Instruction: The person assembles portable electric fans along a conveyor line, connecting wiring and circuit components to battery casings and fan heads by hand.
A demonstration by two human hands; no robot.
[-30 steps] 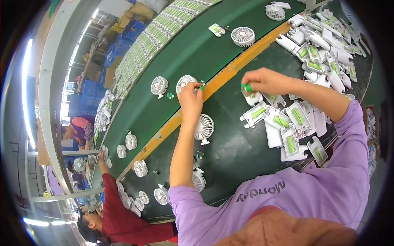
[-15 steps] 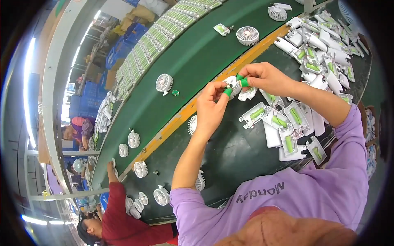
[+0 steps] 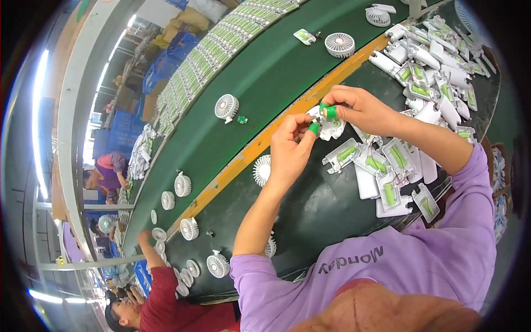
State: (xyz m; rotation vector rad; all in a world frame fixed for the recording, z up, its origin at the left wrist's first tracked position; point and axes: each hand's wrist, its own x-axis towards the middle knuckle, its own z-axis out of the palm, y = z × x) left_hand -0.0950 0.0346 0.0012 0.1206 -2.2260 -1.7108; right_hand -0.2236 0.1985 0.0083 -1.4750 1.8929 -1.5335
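My left hand point(image 3: 293, 141) and my right hand point(image 3: 354, 109) meet over the near edge of the belt, fingertips close together. Green wraps cover some of the fingertips. Both hands are closed in a pinch around a small piece that the fingers mostly hide; I cannot make out its kind. A crumpled-looking white piece point(image 3: 333, 129) is just below my right fingers. To the left of my left forearm, a white round fan head point(image 3: 262, 170) rests on the dark table. Several open white handle shells point(image 3: 399, 156) with green battery cells lie below my right forearm.
A green conveyor belt point(image 3: 265, 77) carries fan heads point(image 3: 227, 107), a small green circuit board point(image 3: 242, 119) and an open shell point(image 3: 304, 37). A yellow rail point(image 3: 243, 160) borders it. White shells point(image 3: 437, 66) heap at the right. A co-worker's arm point(image 3: 155, 255) reaches in at lower left.
The fan heads and parts on the belt have shifted slightly up and right. My left hand has moved a little right, nearer my right fingers. The co-worker's hand has drawn back from the belt.
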